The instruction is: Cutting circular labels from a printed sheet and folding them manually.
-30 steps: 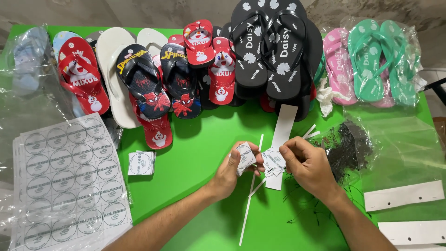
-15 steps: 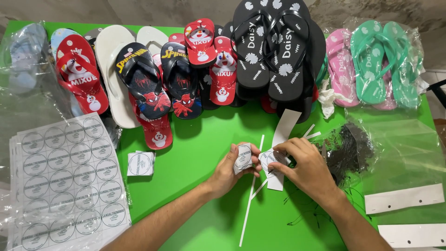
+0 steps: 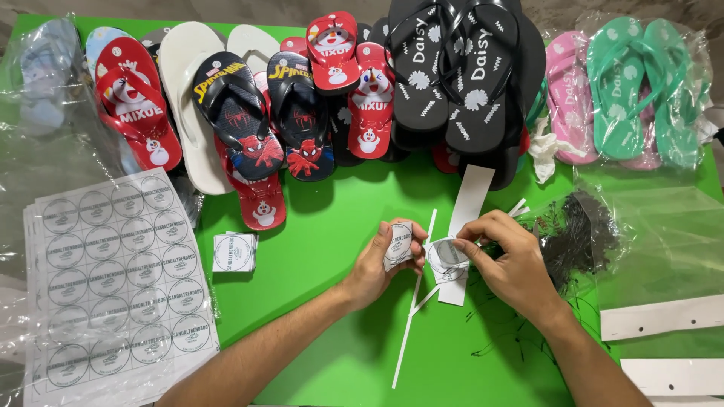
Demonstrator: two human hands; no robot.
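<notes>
- So, the left hand (image 3: 381, 260) sits near the middle of the green bench (image 3: 332, 316), fingers pinched around a small round sticker piece (image 3: 398, 243) held upright.
- Right hand (image 3: 507, 260) is just at 3 o'clock from it, fingertips gripping a round sticker (image 3: 448, 255) over a white paper strip (image 3: 464, 218) that lies on the bench.
- Both hands nearly touch, with a thin white strip (image 3: 413, 301) running under them from 12 towards 6 o'clock.
- Off at 9 o'clock from the left hand there's a little stack of cut stickers (image 3: 233, 252), and further out at 9 a big sheet of round stickers (image 3: 113, 271).
- Up at 12 o'clock: a row of flip-flops, black pair (image 3: 452, 68) in the middle, red ones (image 3: 354, 83), pink and teal pairs (image 3: 626, 83) towards 2 o'clock.
- At 3 o'clock from the right hand, a tangle of black plastic ties (image 3: 577, 234) lies beside clear plastic bags (image 3: 664, 241).
- White cardboard headers (image 3: 664, 320) sit at 4 o'clock.
</notes>
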